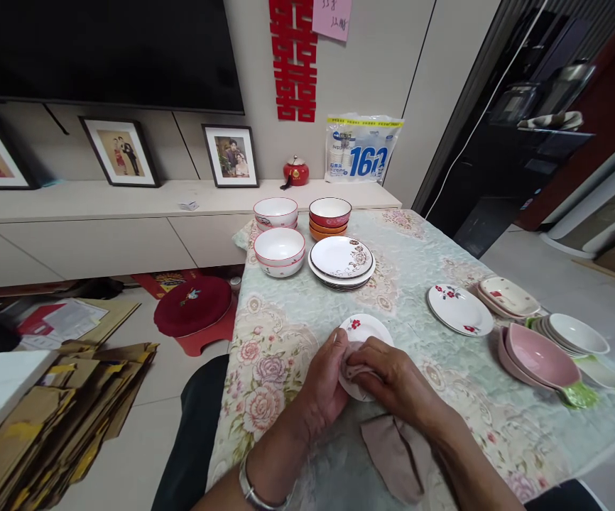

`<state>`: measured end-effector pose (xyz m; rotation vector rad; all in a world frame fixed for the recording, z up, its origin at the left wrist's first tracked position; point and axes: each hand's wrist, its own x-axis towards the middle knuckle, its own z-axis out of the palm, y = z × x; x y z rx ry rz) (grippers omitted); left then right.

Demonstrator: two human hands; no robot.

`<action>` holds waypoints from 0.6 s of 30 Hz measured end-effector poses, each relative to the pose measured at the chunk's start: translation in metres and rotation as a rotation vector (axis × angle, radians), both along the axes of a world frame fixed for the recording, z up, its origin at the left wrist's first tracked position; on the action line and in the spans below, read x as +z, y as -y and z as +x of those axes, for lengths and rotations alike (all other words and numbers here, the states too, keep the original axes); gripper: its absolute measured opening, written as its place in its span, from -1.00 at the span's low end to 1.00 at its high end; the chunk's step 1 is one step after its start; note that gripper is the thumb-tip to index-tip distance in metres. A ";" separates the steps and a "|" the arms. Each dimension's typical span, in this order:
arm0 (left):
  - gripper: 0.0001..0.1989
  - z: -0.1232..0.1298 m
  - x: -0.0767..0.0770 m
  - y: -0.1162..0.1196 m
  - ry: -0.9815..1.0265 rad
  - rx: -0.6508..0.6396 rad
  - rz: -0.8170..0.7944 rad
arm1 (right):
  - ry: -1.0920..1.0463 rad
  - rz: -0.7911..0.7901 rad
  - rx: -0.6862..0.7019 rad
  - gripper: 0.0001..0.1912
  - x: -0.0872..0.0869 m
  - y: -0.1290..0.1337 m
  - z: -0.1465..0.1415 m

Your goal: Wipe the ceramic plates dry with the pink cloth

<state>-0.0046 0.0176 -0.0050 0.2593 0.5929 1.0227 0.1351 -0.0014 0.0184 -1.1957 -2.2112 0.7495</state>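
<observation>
One plate (378, 328) in the left hand's (327, 380) grip, cloth (359, 370) in the right hand's (393, 369): seemingly mid-wipe, next likely needs turning.

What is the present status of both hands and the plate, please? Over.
Left hand grips the flowered plate. Right hand holds the brownish cloth against its face. Plate partly hidden by both hands. No obstruction seen; stacked plates stand beyond, apart.

Smooth glossy plate (378, 328), matt cloth (397, 454), shiny metal bracelet (248, 487), quilted tablecloth (280, 333)
</observation>
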 end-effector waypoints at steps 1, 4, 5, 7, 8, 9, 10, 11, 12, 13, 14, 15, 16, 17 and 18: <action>-0.69 -0.001 -0.001 -0.001 -0.001 0.014 -0.007 | 0.021 -0.028 0.016 -0.81 0.002 0.000 0.004; -0.66 -0.002 -0.004 -0.006 0.001 0.056 0.002 | 0.124 -0.072 -0.023 -0.83 0.003 -0.003 0.016; -0.65 -0.002 -0.005 -0.006 -0.001 0.065 0.010 | 0.169 -0.070 -0.075 -0.84 0.002 -0.004 0.020; -0.62 -0.002 -0.006 -0.007 -0.012 0.074 0.032 | 0.253 -0.039 -0.229 -0.84 -0.002 -0.006 0.024; -0.60 -0.002 -0.006 -0.007 -0.018 0.071 0.042 | 0.288 -0.009 -0.314 -0.82 -0.005 -0.006 0.025; -0.58 -0.002 -0.006 -0.007 -0.024 0.067 0.050 | 0.316 0.023 -0.395 -0.80 -0.007 -0.007 0.025; -0.57 -0.001 -0.005 -0.006 -0.030 0.064 0.054 | 0.337 0.054 -0.461 -0.79 -0.010 -0.007 0.023; -0.57 -0.001 -0.005 -0.006 -0.036 0.063 0.052 | 0.351 0.075 -0.497 -0.78 -0.011 -0.007 0.021; -0.57 -0.002 -0.005 -0.005 -0.043 0.066 0.044 | 0.356 0.081 -0.501 -0.77 -0.012 -0.007 0.018; -0.57 -0.002 -0.004 -0.005 -0.050 0.069 0.033 | 0.348 0.076 -0.480 -0.78 -0.011 -0.006 0.015; -0.57 -0.002 -0.003 -0.005 -0.055 0.072 0.022 | 0.322 0.057 -0.438 -0.80 -0.009 -0.005 0.012; -0.57 -0.003 -0.003 -0.005 -0.057 0.074 0.016 | 0.279 0.027 -0.376 -0.82 -0.006 -0.003 0.009; -0.57 -0.003 -0.002 -0.006 -0.061 0.076 0.013 | 0.224 -0.008 -0.303 -0.85 -0.003 -0.002 0.006; -0.57 -0.003 -0.002 -0.006 -0.069 0.081 0.011 | 0.165 -0.044 -0.231 -0.87 0.000 0.000 0.005; -0.56 -0.003 -0.002 -0.007 -0.082 0.091 0.007 | 0.109 -0.079 -0.163 -0.88 0.003 0.002 0.003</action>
